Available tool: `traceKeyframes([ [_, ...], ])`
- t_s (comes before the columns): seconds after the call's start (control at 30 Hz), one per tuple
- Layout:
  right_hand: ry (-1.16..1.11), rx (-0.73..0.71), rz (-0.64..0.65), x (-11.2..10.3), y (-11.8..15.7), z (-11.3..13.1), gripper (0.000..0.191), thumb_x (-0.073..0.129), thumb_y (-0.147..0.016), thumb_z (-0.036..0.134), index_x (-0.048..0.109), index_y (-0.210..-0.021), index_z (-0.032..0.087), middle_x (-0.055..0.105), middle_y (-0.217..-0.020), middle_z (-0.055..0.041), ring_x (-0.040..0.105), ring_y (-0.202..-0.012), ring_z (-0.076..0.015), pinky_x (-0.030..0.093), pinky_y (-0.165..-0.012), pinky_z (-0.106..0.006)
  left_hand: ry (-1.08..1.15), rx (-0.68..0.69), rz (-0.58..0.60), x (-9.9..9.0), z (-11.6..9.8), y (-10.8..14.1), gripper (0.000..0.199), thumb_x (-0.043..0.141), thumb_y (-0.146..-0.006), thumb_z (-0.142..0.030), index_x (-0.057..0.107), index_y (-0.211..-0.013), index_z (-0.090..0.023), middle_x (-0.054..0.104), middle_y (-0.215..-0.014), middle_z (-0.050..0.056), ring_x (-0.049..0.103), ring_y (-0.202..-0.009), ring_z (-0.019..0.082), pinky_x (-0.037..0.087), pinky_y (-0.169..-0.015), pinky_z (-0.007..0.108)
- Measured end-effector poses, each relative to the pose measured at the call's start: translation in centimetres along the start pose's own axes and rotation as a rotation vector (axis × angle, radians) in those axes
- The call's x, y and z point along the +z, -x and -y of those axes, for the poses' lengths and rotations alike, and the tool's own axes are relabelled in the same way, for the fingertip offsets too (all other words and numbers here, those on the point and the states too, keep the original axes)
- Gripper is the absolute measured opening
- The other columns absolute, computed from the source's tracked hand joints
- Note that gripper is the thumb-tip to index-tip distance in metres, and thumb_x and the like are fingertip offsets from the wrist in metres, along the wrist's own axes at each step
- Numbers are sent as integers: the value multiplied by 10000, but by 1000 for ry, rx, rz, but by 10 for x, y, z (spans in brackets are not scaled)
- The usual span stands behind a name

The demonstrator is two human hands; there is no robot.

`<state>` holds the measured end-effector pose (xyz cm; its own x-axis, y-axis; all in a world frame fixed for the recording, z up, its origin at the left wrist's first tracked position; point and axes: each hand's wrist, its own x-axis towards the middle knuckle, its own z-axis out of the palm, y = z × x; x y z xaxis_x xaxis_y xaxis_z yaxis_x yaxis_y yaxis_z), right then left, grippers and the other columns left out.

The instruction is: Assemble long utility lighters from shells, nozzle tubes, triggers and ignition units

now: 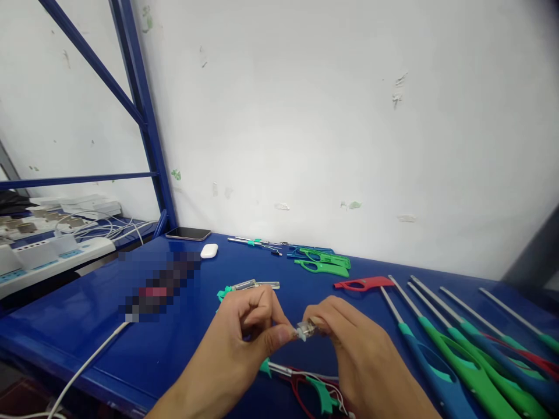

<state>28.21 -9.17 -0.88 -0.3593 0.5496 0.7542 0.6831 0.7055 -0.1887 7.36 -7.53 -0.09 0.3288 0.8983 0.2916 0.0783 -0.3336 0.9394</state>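
Small clear plastic piece [308, 329], pale bluish at left end, held up over blue tabletop [161, 349]. Left hand [236, 343]: curled fingers and thumb pinched on bluish end. Right hand [364, 349]: fingers closed on opposite end, knuckles upward. Wrists angled inward.

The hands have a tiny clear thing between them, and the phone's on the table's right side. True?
Not quite: the head view shows the phone on the left side of the table. The tiny clear thing is between the left hand and right hand.
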Motion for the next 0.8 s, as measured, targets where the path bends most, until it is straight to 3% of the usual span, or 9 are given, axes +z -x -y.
traceKeyframes([
  [0.17, 39, -10, 58, 0, 1, 0, 408, 309, -835, -80, 549, -868, 247, 629, -759, 1, 578, -558, -139, 462, -521, -234, 40, -12, 76, -1, 0, -7, 582, 761, -854, -338, 244, -616, -216, 583, -698, -20, 347, -604, 107, 281, -581, 289],
  [0.3, 70, 9, 101, 2, 3, 1, 433, 320, -780, -91, 587, -890, 232, 669, -796, -28, 634, -611, -166, 492, -557, -262, 32, -11, 88, -1, 3, -7, 556, 727, -844, -262, 231, -599, -209, 561, -681, -26, 298, -601, 100, 243, -564, 293],
  [0.43, 89, 9, 85, 7, 4, 1, 441, 314, -729, -93, 587, -862, 226, 663, -769, -26, 607, -566, -165, 457, -526, -270, 53, -1, 102, -2, 7, -6, 581, 722, -857, -270, 201, -608, -209, 550, -682, -23, 362, -616, 100, 282, -562, 274],
  [0.57, 43, 70, 110, 4, 3, 0, 412, 290, -852, -65, 573, -857, 234, 648, -772, -13, 577, -567, -154, 436, -539, -270, 86, -32, 115, -2, 7, -8, 578, 741, -907, -345, 247, -639, -212, 609, -748, -27, 371, -505, 53, 269, -465, 235],
  [0.67, -5, 134, 170, -10, 4, -2, 396, 275, -1000, 27, 589, -898, 246, 649, -787, 4, 596, -632, -160, 434, -588, -280, 115, -113, 136, 2, 4, -9, 443, 750, -936, -471, 443, -740, -218, 645, -838, -40, 390, -383, 31, 293, -368, 225],
  [0.8, -28, 366, 218, -34, 10, -8, 387, 307, -1132, 274, 561, -841, 254, 649, -768, 18, 608, -680, -160, 417, -631, -289, -164, -51, 97, 13, 8, -9, 204, 637, -1025, -440, 663, -973, -244, 686, -864, -31, 564, -542, 98, 443, -500, 241],
])
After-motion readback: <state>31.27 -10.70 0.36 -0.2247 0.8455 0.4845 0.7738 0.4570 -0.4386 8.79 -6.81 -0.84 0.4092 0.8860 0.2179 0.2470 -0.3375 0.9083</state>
